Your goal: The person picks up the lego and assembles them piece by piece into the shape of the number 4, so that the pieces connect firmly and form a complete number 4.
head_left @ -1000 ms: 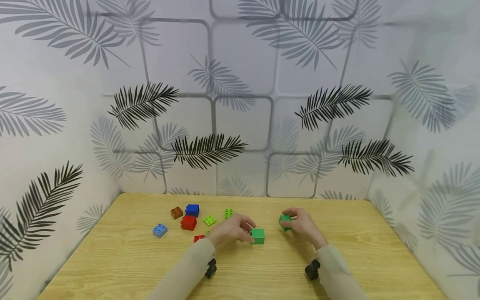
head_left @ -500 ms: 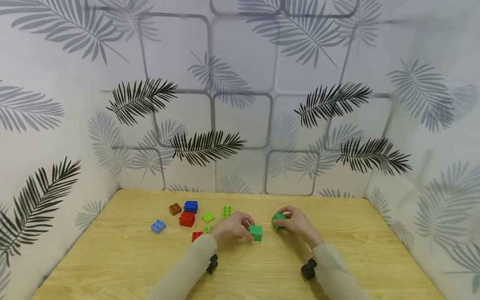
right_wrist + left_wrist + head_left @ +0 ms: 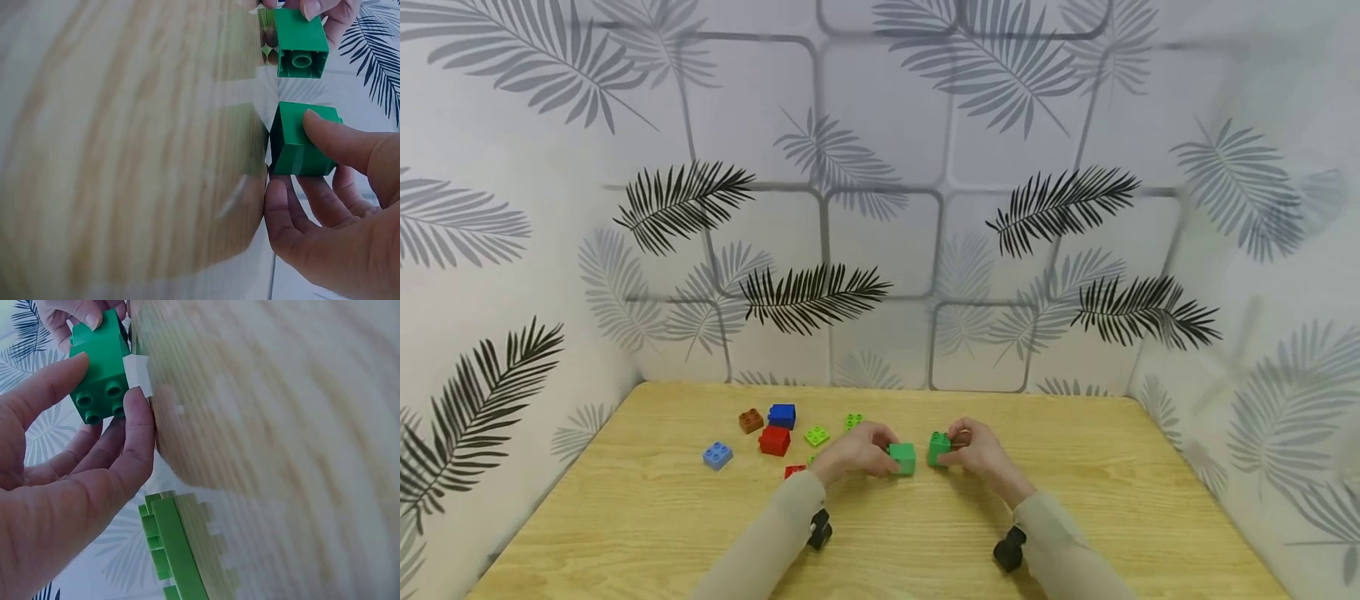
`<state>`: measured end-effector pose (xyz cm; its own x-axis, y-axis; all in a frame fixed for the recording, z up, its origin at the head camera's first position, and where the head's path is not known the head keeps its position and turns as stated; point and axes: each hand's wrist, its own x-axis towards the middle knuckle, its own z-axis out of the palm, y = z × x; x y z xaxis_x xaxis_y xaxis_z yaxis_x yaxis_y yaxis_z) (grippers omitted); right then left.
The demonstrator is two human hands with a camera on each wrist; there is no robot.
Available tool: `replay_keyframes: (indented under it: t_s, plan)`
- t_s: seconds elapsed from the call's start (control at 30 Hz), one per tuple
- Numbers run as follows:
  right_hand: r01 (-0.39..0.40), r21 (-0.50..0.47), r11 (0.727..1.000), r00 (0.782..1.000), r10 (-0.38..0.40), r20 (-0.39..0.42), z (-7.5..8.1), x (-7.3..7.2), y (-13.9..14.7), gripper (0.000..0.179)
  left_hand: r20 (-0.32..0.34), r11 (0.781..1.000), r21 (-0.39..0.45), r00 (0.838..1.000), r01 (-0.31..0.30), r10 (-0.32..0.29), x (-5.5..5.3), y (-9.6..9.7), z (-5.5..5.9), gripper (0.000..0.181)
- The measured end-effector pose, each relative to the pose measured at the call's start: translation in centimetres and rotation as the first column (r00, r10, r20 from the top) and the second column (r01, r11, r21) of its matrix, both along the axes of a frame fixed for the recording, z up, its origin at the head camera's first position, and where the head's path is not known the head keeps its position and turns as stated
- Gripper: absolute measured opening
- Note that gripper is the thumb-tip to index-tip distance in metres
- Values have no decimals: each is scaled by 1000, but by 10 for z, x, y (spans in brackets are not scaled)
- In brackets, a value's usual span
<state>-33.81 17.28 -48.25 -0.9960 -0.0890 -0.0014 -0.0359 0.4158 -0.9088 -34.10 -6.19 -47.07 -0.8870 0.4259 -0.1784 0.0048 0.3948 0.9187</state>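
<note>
My left hand (image 3: 859, 450) pinches a green building block (image 3: 902, 460) lying on its side. That block's studs point toward the left palm, and its hollow underside (image 3: 302, 60) faces the other block in the right wrist view. Just to the right, my right hand (image 3: 985, 457) holds a second green building block (image 3: 939, 448) between thumb and fingers, its studs upward. A small gap separates the two blocks. In the left wrist view, the studded end of the left block (image 3: 103, 365) shows near the fingertips, with part of the right hand beyond it.
On the wooden table (image 3: 625, 517), left of the hands, lie a light blue block (image 3: 718, 455), a brown block (image 3: 750, 421), a dark blue block (image 3: 782, 416), red blocks (image 3: 774, 441) and lime green blocks (image 3: 816, 436). A leaf-patterned wall (image 3: 880, 350) stands behind.
My right hand has brought its green block leftward and turned it so that the studs point up. The left hand has shifted slightly left and away from me with its block.
</note>
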Motion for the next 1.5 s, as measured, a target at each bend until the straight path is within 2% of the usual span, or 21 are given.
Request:
replay_keyframes:
  t_s: [0.13,0.33,0.47,0.63,0.83,1.03,1.27,1.5]
  plan:
    - [-31,-12,999,999,31,25,2,0,-2,38,25,999,40,999,-34,33,-2,-1,2,32]
    - [-152,15,988,988,151,41,3,-1,-8,41,38,992,71,994,-107,104,-3,-1,3,35]
    - [-179,34,983,982,177,69,-1,0,-14,39,9,988,94,992,-124,124,-5,-4,1,35]
    - [-196,6,980,977,195,81,-5,3,-20,40,-64,982,145,990,-119,129,-4,-7,-1,34]
    - [-235,-26,972,969,236,79,-5,6,-24,38,-129,986,130,984,-109,125,-5,-7,-4,29]
    - [-231,-42,972,967,234,104,-2,7,-26,37,-168,988,112,978,-103,121,-5,-4,-3,29]
    - [-206,-28,978,971,208,115,0,7,-28,43,-217,994,96,974,-53,73,-4,-2,0,36]
    - [-218,-50,975,968,222,120,-1,5,-27,42,-216,993,110,974,-44,68,-3,-2,1,40]
